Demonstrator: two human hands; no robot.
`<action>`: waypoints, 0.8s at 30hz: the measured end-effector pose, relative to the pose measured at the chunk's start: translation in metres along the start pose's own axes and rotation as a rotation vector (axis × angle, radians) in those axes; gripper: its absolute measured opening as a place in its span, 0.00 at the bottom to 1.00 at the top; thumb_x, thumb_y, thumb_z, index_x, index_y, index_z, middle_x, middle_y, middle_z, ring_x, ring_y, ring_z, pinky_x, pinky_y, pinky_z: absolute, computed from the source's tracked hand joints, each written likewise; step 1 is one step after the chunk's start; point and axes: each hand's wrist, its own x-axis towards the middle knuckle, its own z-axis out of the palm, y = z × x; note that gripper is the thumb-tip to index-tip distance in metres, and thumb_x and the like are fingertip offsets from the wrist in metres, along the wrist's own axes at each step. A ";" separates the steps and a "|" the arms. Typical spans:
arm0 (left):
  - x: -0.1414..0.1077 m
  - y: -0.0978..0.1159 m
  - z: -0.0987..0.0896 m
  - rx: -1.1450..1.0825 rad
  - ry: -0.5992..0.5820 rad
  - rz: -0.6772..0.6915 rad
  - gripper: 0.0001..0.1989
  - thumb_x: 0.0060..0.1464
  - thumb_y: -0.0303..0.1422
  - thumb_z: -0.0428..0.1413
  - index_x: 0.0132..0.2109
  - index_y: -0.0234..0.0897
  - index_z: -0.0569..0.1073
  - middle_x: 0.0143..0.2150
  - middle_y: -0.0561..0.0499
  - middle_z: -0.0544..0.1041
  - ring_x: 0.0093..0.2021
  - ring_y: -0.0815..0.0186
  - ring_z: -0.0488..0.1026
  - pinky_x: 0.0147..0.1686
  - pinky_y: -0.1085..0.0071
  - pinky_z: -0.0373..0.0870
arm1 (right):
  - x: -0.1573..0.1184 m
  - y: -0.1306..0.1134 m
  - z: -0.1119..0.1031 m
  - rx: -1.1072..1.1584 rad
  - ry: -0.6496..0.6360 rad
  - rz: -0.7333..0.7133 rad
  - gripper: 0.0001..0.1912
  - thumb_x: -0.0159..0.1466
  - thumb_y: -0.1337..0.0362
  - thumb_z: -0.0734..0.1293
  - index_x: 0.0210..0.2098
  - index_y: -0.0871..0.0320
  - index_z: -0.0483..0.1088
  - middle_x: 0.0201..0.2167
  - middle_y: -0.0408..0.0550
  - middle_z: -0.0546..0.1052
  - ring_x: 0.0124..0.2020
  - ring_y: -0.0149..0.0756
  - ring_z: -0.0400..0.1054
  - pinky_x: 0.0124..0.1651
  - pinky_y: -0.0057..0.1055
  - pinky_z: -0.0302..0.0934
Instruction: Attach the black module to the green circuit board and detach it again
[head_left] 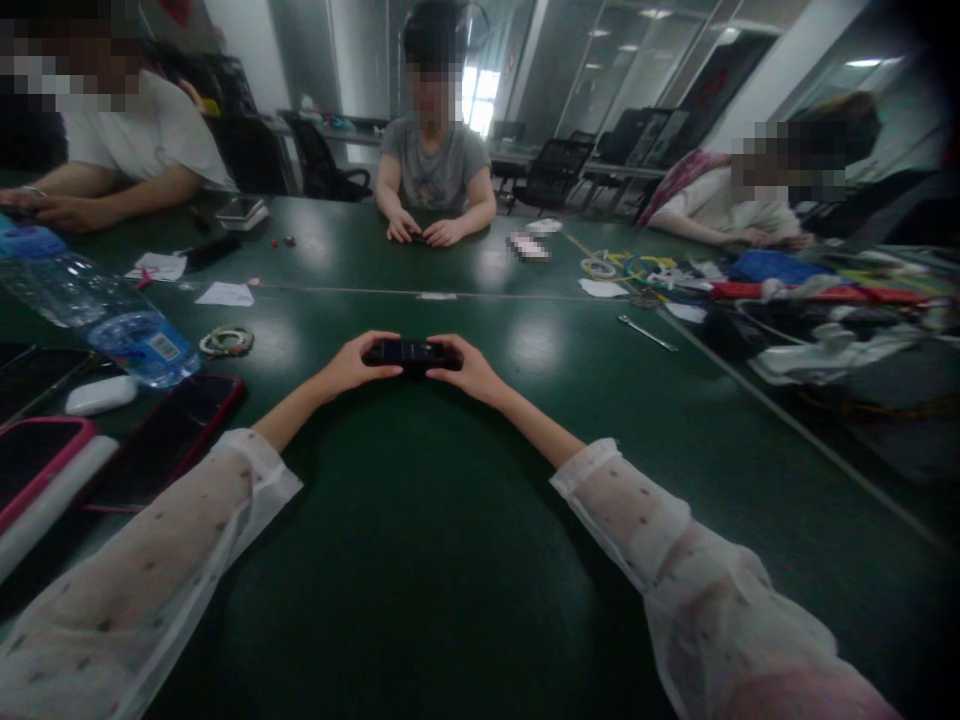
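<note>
A small black device with a dark screen (411, 353) is held level just at the green table (420, 520), in the middle of the view. My left hand (358, 362) grips its left end, thumb along the near edge and fingers behind. On its right end, my right hand (471, 368) is closed in the same way. Both palms hide the device's ends, and its exact kind is too small to tell. White sheer dotted sleeves cover my forearms.
Left lie a water bottle (112, 310), a beaded bracelet (227, 342), a white case (102, 395) and a red-edged phone (176, 435). Right are a wrench (647, 333) and tangled cables (637, 270). Three people sit around the table, one opposite (435, 165).
</note>
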 end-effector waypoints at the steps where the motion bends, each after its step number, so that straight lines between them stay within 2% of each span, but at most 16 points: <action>1: 0.000 0.000 0.000 -0.024 -0.001 -0.004 0.33 0.46 0.38 0.68 0.59 0.40 0.69 0.58 0.43 0.74 0.58 0.52 0.71 0.61 0.49 0.63 | 0.000 0.001 0.000 0.001 0.009 0.004 0.28 0.58 0.60 0.74 0.56 0.50 0.66 0.54 0.48 0.72 0.56 0.45 0.68 0.61 0.53 0.63; 9: 0.003 0.001 -0.001 -0.202 0.035 -0.049 0.35 0.46 0.38 0.68 0.60 0.39 0.69 0.59 0.42 0.74 0.60 0.53 0.70 0.63 0.51 0.62 | 0.002 0.004 0.002 0.079 0.057 0.033 0.29 0.57 0.57 0.75 0.56 0.49 0.67 0.53 0.49 0.73 0.55 0.46 0.69 0.61 0.52 0.62; 12: 0.005 -0.003 -0.002 -0.304 0.080 -0.072 0.34 0.47 0.40 0.68 0.60 0.39 0.70 0.59 0.42 0.74 0.60 0.53 0.70 0.63 0.53 0.63 | 0.002 0.004 0.002 0.136 0.083 0.048 0.30 0.57 0.56 0.75 0.56 0.50 0.67 0.53 0.49 0.74 0.56 0.46 0.69 0.62 0.51 0.61; 15: 0.007 -0.009 -0.004 -0.394 0.140 -0.036 0.30 0.50 0.43 0.66 0.58 0.37 0.72 0.58 0.42 0.75 0.60 0.55 0.70 0.62 0.57 0.63 | 0.002 0.000 0.002 0.194 0.108 0.093 0.31 0.57 0.53 0.75 0.57 0.50 0.66 0.56 0.50 0.73 0.59 0.45 0.68 0.64 0.49 0.60; 18: 0.008 -0.014 -0.006 -0.436 0.189 -0.077 0.28 0.53 0.47 0.63 0.58 0.38 0.73 0.56 0.42 0.77 0.57 0.56 0.73 0.59 0.59 0.66 | 0.002 -0.003 0.000 0.235 0.134 0.138 0.33 0.57 0.50 0.74 0.59 0.50 0.64 0.59 0.50 0.72 0.62 0.45 0.66 0.66 0.48 0.59; 24: 0.009 -0.018 -0.015 -0.481 0.245 -0.129 0.28 0.57 0.52 0.57 0.58 0.41 0.72 0.55 0.43 0.78 0.58 0.55 0.73 0.55 0.58 0.69 | 0.007 0.007 -0.005 0.359 0.286 0.210 0.38 0.55 0.43 0.73 0.59 0.51 0.63 0.58 0.52 0.72 0.61 0.46 0.66 0.66 0.47 0.60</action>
